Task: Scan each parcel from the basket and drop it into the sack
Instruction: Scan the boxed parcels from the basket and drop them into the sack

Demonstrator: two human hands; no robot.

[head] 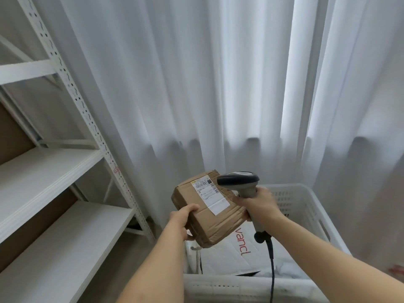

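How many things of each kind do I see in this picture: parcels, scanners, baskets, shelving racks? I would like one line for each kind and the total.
Parcels: 2, a brown cardboard box held by the left hand, and a white flat parcel with red lettering in the basket.
Scanners: 1, a grey handheld barcode scanner in the right hand.
Baskets: 1, a white perforated plastic basket.
Shelving racks: 1, a white metal rack.
Total: 5.

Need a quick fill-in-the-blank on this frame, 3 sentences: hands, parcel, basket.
1. The left hand grips a brown ____ parcel.
2. The right hand holds a barcode ____ by its handle, its head over the parcel's label.
3. Under the parcel, a white perforated ____ holds a white package with red lettering.

Missing words: cardboard; scanner; basket
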